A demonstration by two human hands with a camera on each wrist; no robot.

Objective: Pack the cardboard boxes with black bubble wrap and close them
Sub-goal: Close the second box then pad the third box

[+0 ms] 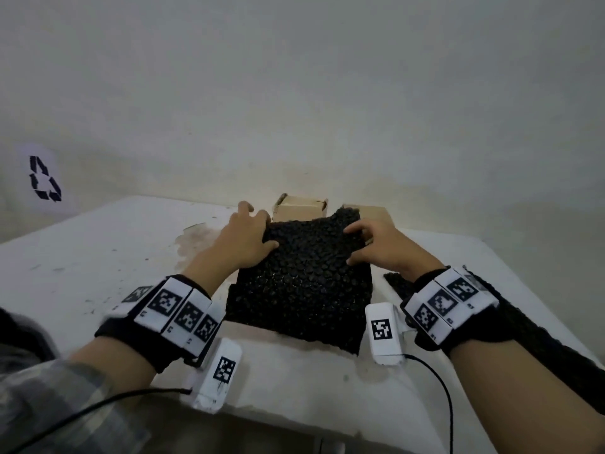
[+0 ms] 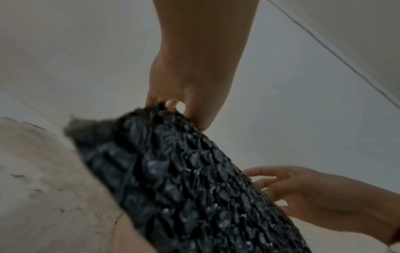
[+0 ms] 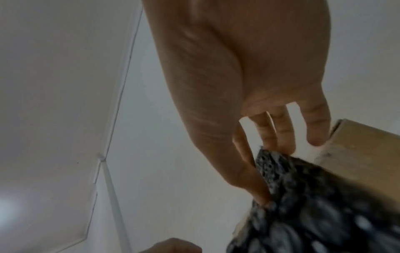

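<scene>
Head view: left hand [image 1: 244,239] and right hand [image 1: 381,245] both pinching the black bubble wrap [image 1: 302,285] over the cardboard boxes [image 1: 299,208]

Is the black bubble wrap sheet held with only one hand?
No, the left hand and right hand both grip the black bubble wrap sheet.

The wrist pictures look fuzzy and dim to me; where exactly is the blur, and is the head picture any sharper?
Left wrist view: the bubble wrap smears at its far edge by the left hand. Right wrist view: dim, wrap and cardboard box soft under the right hand. Head view: sharper, evenly lit, table edges bowed by the wide lens.
</scene>
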